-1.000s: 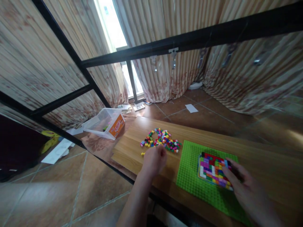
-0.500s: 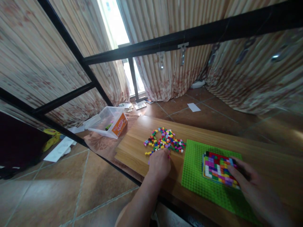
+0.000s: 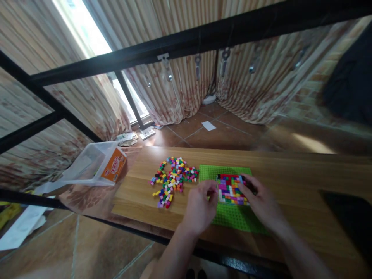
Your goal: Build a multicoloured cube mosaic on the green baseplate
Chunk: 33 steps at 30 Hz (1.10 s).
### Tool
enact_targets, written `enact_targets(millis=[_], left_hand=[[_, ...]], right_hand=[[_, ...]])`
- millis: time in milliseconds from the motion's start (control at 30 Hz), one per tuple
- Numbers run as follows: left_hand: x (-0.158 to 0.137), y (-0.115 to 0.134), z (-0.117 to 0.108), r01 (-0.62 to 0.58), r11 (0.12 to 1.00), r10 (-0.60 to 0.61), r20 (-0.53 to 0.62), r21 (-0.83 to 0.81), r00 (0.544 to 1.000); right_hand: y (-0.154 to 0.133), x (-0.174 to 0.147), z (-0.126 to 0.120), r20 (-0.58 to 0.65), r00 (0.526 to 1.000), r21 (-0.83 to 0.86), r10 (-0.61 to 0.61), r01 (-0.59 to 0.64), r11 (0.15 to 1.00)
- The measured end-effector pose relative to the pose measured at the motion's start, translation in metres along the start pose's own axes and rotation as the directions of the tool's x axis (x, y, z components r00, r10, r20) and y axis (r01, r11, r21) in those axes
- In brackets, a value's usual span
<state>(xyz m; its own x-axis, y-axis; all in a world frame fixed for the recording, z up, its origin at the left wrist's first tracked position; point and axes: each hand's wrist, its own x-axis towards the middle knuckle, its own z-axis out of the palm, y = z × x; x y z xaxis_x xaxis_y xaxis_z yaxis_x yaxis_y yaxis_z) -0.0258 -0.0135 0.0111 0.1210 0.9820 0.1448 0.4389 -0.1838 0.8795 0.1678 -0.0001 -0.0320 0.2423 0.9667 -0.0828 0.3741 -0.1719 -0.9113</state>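
Observation:
A flat block of many-coloured toy bricks [image 3: 230, 190] stands on a green studded baseplate [image 3: 232, 221]. My right hand [image 3: 258, 195] grips the block at its right side, the thumb lying across the top and the fingers round the far edge. At the block's left side is my left hand [image 3: 203, 203], its thumb and forefinger pinched on a small brick that looks pink and is mostly hidden. Left of the baseplate a loose pile of small coloured bricks [image 3: 174, 176] is spread over the wooden table [image 3: 130, 193].
A clear plastic box [image 3: 87, 162] with an orange label stands beyond the table's left end. A dark flat object [image 3: 345, 221] lies at the table's right. A black metal bar [image 3: 186, 40] crosses above, with clips hanging below it. Papers [image 3: 127, 138] lie on the floor.
My left hand has moved right, from the loose bricks to the left side of the block. My right hand keeps its hold. The view has turned to the right.

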Motion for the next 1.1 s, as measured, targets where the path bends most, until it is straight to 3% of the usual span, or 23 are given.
enact_targets(millis=[133, 300, 433, 1100], left_hand=[[0.006, 0.008, 0.025, -0.043, 0.999, 0.043, 0.031, 0.019, 0.999], [0.015, 0.012, 0.038, -0.074, 0.986, 0.063, 0.077, 0.149, 0.995], [0.016, 0.013, 0.041, -0.066, 0.968, 0.049, 0.076, 0.242, 0.996], [0.012, 0.016, 0.049, -0.077, 0.956, 0.07, 0.035, 0.282, 0.997]], right_hand=[[-0.005, -0.001, 0.001, -0.017, 1.0, 0.008, 0.01, -0.01, 1.0], [-0.009, -0.003, 0.0, 0.008, 1.0, 0.035, 0.0, 0.0, 0.999], [-0.008, -0.005, -0.001, 0.018, 1.0, 0.044, 0.002, -0.003, 0.999], [-0.01, -0.009, 0.005, -0.017, 1.0, -0.021, -0.02, 0.019, 1.0]])
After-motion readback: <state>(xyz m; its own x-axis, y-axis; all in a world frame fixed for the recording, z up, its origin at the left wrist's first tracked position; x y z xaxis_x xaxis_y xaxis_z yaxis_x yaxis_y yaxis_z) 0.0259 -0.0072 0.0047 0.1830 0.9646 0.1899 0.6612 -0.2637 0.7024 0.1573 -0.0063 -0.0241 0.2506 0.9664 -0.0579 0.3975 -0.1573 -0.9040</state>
